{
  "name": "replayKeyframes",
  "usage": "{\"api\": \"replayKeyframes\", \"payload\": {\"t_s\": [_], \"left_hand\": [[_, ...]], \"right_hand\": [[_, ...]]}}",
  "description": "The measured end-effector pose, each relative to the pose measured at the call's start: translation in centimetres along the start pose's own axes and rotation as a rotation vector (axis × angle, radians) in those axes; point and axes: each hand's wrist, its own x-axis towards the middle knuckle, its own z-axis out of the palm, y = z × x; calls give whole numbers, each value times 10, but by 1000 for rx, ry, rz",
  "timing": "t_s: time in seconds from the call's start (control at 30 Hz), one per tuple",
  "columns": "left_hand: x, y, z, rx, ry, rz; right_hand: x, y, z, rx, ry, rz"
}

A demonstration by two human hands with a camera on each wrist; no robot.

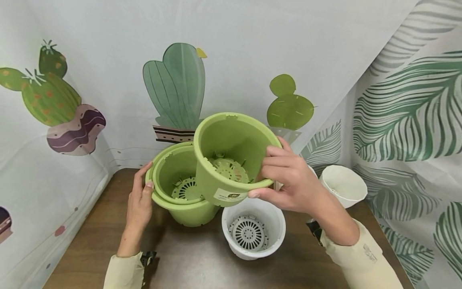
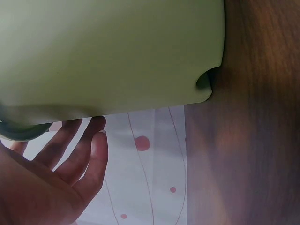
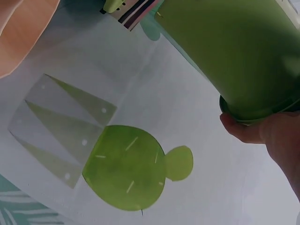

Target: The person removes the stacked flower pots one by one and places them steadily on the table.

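A green plastic flowerpot [image 1: 238, 138] with a slotted base and a white label is tilted in the air, its rim gripped by my right hand [image 1: 288, 178]. In the right wrist view, that hand [image 3: 276, 136] holds the pot [image 3: 234, 56] at its rim. On the left stands a stack of nested green flowerpots [image 1: 191, 214], partly covered by the raised pot. Fairly straight fingers of my left hand [image 1: 138, 204] touch the stack's left rim. The left wrist view shows those fingers [image 2: 96, 147] against the green pot's side [image 2: 117, 56].
Below the raised pot, a white slotted flowerpot [image 1: 252, 251] stands on the brown wooden table [image 1: 187, 261]. Farther right is a white faceted pot [image 1: 344, 186], with another pale rim [image 1: 311, 171] half hidden behind my right hand. A cactus-print cloth [image 1: 238, 72] hangs behind the table.
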Motion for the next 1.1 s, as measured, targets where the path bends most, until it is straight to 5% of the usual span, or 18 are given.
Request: {"api": "replayKeyframes", "payload": {"t_s": [1.1], "left_hand": [[0,0,0,-21,-8,-4]], "right_hand": [[-34,-36,-35,-36,115,-68]]}}
